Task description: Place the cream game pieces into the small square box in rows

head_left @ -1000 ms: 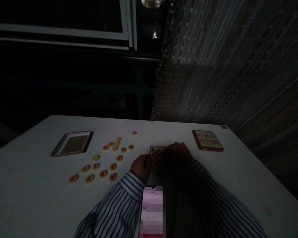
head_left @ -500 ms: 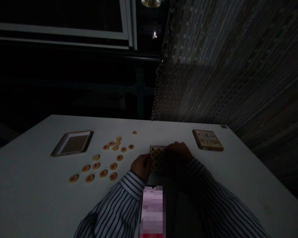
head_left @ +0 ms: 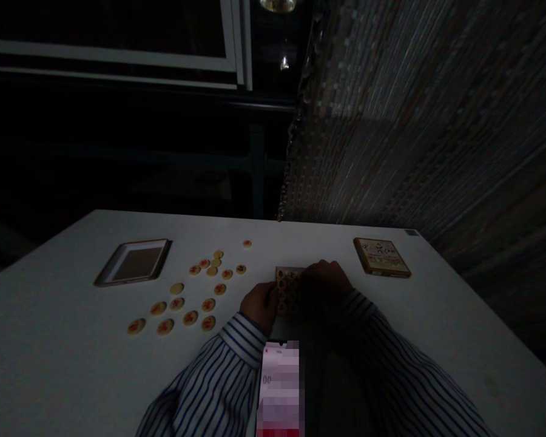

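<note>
Left hand [head_left: 259, 303]: curled against the left side of the small box [head_left: 283, 268], touching it; whether it grips or only steadies cannot be told. Right hand [head_left: 330, 282]: over the box's right part, fingers bent down, in shadow; closure and any held item cannot be told. Box sits between both hands on the white tabletop [head_left: 73, 364], round dark-marked pieces [head_left: 282, 290] set in rows inside. Left of and beyond the left hand: loose round pieces [head_left: 190, 318], mostly red-marked. Farther left of it: open tray [head_left: 141, 264]. Right of and beyond the right hand: closed printed box [head_left: 383, 256].
</note>
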A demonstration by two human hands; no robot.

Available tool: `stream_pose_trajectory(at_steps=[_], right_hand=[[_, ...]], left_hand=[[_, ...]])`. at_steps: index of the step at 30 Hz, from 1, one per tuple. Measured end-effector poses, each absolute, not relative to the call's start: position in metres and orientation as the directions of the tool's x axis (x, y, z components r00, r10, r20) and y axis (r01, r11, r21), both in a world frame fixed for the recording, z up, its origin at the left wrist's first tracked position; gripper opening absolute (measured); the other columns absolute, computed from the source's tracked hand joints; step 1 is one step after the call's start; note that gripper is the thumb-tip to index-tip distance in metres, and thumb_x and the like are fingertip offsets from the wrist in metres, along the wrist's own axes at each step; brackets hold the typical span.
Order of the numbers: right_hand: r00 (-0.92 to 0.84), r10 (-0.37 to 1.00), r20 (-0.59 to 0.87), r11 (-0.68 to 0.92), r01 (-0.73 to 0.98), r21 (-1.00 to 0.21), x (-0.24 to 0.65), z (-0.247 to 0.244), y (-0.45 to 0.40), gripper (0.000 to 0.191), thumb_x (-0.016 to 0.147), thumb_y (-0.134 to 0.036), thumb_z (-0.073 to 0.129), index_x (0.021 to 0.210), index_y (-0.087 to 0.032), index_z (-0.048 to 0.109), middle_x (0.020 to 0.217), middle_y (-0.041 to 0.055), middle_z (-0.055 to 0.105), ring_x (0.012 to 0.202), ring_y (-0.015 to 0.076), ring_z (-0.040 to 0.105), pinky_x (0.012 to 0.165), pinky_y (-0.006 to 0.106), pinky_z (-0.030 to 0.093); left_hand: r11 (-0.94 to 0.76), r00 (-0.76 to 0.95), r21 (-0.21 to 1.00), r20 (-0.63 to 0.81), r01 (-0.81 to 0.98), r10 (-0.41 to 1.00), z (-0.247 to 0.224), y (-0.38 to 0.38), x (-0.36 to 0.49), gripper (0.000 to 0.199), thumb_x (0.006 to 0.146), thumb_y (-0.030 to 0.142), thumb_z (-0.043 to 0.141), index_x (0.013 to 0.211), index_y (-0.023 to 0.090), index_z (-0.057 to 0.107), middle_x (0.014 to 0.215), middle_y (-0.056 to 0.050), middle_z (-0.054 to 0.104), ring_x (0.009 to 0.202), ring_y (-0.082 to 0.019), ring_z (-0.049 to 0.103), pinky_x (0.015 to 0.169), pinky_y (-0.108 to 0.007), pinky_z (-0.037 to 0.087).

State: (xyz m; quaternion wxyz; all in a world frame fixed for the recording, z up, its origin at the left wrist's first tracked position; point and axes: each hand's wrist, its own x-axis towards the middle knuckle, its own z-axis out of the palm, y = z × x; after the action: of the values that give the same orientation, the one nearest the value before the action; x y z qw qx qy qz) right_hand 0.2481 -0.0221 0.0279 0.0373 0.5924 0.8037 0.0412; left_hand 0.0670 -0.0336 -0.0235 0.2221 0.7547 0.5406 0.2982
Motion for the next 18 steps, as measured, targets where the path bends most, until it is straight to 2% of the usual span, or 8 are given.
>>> stream_pose_trajectory(at_steps=[7,18], right_hand=[[-0.290,0.957,0.012,0.287,0.949,0.129,0.248,0.030,-0.022,0.020,0.076,-0.026,0.042,0.079,-0.019,0.060,0.082,0.0086,0.060,0.079,0.0219,0.050,0.063,0.033,0.029],[-0.413,0.911,0.023,0.410,0.908,0.085,0.229,0.034,-0.015,0.021,0.074,-0.031,0.046,0.081,-0.018,0.061,0.083,0.0090,0.059,0.080,0.0215,0.047,0.063,0.032,0.025]], left_hand=[[-0.300,0.240,0.652,0.183,0.696,0.953,-0.022,-0.034,0.068,0.029,0.078,0.028,0.038,0.097,0.017,0.058,0.093,-0.006,0.062,0.087,-0.016,0.056,0.077,-0.028,0.044],[-0.327,0.261,0.653,0.199,0.683,0.944,-0.027,-0.032,0.067,0.031,0.079,0.030,0.037,0.099,0.019,0.057,0.093,-0.005,0.062,0.087,-0.016,0.056,0.077,-0.028,0.043]])
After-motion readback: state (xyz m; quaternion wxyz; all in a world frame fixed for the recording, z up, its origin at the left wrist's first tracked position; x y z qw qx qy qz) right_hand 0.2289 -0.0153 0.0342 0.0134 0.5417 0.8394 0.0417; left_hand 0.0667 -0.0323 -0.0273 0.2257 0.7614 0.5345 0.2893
